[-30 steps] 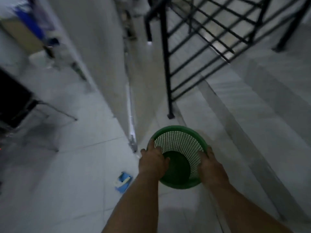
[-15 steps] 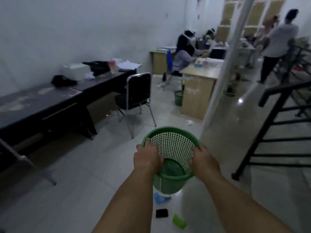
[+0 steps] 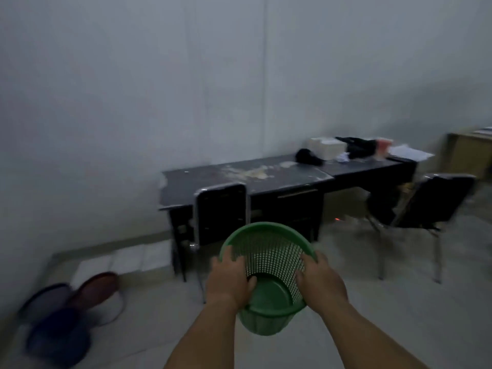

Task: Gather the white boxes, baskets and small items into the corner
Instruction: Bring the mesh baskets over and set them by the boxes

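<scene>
Far left, down on the floor (image 3: 386, 310), there's a heap of round things, a dark blue one (image 3: 58, 339) and a maroon one (image 3: 98, 286). It's way too blurry to say what they actually are. Just right of them, some flat white pieces (image 3: 127, 259) lie along the bottom of the grey wall (image 3: 133, 102), running up to the leg of a dark desk (image 3: 213, 177). The desk top is scuffed, with pale patches all over the middle. A black chair (image 3: 221, 209) with a shiny frame is tucked in at its left end.

Front and centre is the green basket (image 3: 269, 251), a mesh plastic one. It's held up in the air in front of that chair, tipped so the open mouth faces back toward the camera. The left hand (image 3: 229, 278) grips the left rim with the thumb hooked inside and the fingers curled over the edge. The right hand (image 3: 320, 282) does the same on the right rim, so both hands are wrapped firmly on it. I can't see anything inside it.

Further right, on the far end of the desk, there's a black lump (image 3: 308, 157) just beside a white box (image 3: 328, 149), then more dark stuff and some papers (image 3: 410, 154). A second black chair (image 3: 431, 203) stands pulled out from the desk, and a wooden desk (image 3: 466, 155) pokes in at the right edge.
</scene>
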A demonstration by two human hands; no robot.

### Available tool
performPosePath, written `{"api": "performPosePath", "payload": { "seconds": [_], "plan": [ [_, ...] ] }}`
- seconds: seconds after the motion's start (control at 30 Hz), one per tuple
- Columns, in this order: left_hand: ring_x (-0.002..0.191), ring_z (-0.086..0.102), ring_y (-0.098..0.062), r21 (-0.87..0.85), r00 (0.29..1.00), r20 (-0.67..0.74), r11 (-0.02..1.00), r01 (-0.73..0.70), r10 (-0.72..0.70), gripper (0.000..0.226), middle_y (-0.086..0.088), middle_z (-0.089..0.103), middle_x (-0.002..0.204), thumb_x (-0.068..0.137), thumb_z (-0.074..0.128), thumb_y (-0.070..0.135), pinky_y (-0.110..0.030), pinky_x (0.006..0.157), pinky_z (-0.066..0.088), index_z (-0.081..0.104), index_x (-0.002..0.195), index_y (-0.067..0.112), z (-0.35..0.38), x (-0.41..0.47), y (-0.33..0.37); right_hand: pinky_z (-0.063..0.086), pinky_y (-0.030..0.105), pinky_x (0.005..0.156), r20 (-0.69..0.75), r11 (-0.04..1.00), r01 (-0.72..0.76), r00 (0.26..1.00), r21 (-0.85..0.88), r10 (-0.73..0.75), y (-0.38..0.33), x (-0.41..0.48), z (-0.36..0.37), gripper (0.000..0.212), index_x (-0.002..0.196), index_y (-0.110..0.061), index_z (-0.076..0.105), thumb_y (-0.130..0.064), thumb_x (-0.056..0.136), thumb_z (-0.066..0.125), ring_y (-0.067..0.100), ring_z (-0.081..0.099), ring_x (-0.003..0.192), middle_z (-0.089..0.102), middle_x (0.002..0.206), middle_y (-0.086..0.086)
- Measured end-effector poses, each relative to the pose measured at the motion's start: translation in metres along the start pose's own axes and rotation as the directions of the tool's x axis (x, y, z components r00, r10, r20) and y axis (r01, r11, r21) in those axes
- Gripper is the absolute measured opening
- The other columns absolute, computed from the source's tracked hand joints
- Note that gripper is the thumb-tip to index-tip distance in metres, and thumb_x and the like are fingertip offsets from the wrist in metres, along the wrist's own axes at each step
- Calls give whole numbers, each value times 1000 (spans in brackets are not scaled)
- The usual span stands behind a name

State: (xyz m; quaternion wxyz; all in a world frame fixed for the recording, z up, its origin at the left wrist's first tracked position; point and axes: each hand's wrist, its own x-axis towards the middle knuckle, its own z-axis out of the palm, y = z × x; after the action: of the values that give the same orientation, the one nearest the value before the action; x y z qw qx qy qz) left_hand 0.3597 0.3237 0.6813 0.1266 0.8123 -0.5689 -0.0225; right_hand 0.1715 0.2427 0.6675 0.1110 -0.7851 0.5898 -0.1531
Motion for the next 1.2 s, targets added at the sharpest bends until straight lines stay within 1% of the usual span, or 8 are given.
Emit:
{"api": "performPosePath", "payload": {
  "seconds": [0.17,0.37,0.57,0.7,0.8,0.9,1.0,1.2],
  "plan": [
    [122,37,-34,34,945,-162,955,294,-285,53,-9,25,150,89,45,58,-40,98,42,48,129,25,-31,-25,-144,46,33,78,103,963,268,958,27,-269,-159,18,60,40,135,-23,45,-33,96,42,32,58,107,17,157,7],
    [127,30,-35,-34,822,-184,839,543,-539,52,-5,18,155,90,50,55,-44,97,45,48,131,24,-42,-70,-270,47,38,87,195,888,445,866,118,-461,-294,5,128,43,137,-26,45,-34,95,45,34,58,114,17,159,4],
    [125,31,-33,-6,694,-188,707,707,-695,46,-5,22,153,88,50,57,-45,95,46,51,119,23,-50,-83,-381,47,37,86,282,791,578,739,198,-611,-409,5,192,48,144,-27,38,-39,97,41,32,59,110,22,154,1],
    [123,35,-31,-6,668,-168,678,735,-725,45,-4,23,152,88,49,58,-42,95,46,51,118,24,-43,-46,-441,47,37,90,320,764,606,695,222,-644,-465,43,235,54,149,-26,29,-37,98,42,29,55,117,22,155,2],
    [127,32,-31,-26,659,-90,663,748,-747,47,-4,21,154,89,49,58,-43,101,42,50,122,25,-31,-3,-483,46,36,91,363,769,598,681,224,-635,-500,86,270,59,151,-25,22,-35,97,43,28,53,120,21,155,2],
    [132,30,-34,-25,659,34,659,752,-751,52,-4,17,156,89,50,57,-46,105,40,46,130,25,-17,34,-520,47,36,85,406,785,584,680,205,-611,-534,129,304,62,151,-25,20,-33,95,46,28,56,113,27,152,5],
    [135,28,-37,-10,641,150,647,763,-753,56,-4,15,157,88,52,56,-49,107,39,42,134,25,-9,61,-559,46,33,78,462,794,579,663,183,-590,-571,162,337,56,147,-23,28,-32,95,46,28,57,106,37,142,8],
    [128,35,-37,58,597,416,675,736,-686,63,-8,24,150,87,53,59,-49,103,42,40,137,23,10,121,-648,46,32,83,605,805,586,611,90,-511,-624,205,412,46,140,-19,41,-38,99,42,26,54,113,45,134,10]
  ]
}}
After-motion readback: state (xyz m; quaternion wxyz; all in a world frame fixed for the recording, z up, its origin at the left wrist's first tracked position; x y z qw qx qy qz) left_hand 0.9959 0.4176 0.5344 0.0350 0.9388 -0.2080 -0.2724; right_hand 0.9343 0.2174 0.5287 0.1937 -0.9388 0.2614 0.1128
